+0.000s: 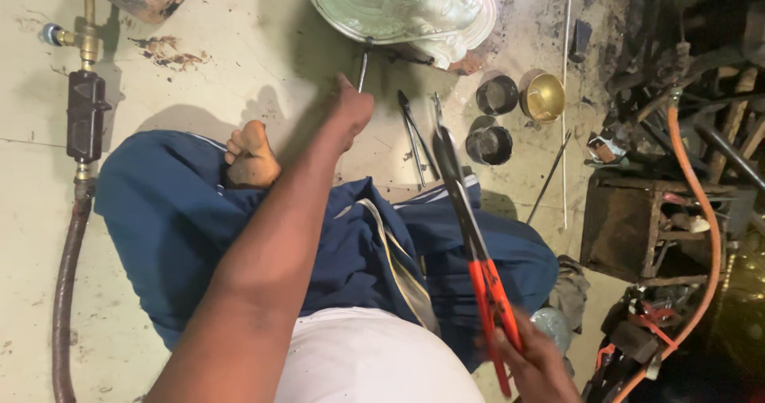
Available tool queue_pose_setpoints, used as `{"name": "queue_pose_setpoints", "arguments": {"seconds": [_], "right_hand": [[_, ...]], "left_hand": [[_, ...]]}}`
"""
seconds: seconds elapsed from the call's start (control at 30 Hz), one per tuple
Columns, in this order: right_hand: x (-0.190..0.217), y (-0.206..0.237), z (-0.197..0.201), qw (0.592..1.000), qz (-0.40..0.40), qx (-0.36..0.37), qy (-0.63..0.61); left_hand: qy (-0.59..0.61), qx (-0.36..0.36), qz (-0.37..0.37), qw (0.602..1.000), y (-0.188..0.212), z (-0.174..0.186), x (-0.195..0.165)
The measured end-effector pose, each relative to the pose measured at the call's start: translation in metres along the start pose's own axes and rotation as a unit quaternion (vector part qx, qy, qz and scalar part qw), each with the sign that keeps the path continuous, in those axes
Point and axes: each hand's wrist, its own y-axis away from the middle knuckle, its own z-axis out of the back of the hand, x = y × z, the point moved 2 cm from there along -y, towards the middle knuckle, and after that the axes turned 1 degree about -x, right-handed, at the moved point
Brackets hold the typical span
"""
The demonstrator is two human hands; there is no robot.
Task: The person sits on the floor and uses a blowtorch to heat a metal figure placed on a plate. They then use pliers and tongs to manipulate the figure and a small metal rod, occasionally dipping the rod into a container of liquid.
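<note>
Head view: right hand (535, 361) closed round red-handled shears (470, 243) (blades forward), left hand (351, 110) curled on thin rod (363, 68).

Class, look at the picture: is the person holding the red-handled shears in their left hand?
No, the red-handled shears are gripped by the right hand, while the left hand reaches toward a thin metal tool on the floor.

Right hand (532, 361) grips red-handled shears (470, 243); left hand (351, 108) reaches a rod (363, 66)

Stained pale floor (239, 52), cluttered dark stool (629, 228)
</note>
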Motion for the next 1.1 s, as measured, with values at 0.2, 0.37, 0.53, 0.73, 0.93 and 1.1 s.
{"name": "queue_pose_setpoints", "arguments": {"seconds": [0.2, 0.37, 0.53, 0.73, 0.93, 1.1], "right_hand": [[0.118, -0.049, -0.019, 0.994, 0.079, -0.003, 0.072], [0.177, -0.089, -0.031, 0.997, 0.031, -0.024, 0.060], [0.196, -0.112, -0.042, 0.996, 0.076, -0.002, 0.049], [0.202, -0.118, -0.052, 0.994, 0.079, -0.036, 0.070], [0.199, -0.125, -0.058, 0.993, 0.037, -0.060, 0.095], [0.184, -0.135, -0.053, 0.993, 0.069, -0.039, 0.092]], "left_hand": [[-0.079, 0.045, 0.046, 0.995, -0.029, -0.010, 0.005], [-0.126, 0.007, -0.012, 0.992, -0.060, -0.032, 0.016], [-0.121, 0.024, 0.005, 0.992, -0.072, -0.034, 0.015], [-0.067, 0.043, 0.020, 0.997, -0.069, -0.025, 0.009], [-0.075, 0.041, 0.012, 0.996, -0.074, -0.032, 0.015], [-0.096, 0.049, 0.025, 0.994, -0.075, -0.038, 0.022]]}}
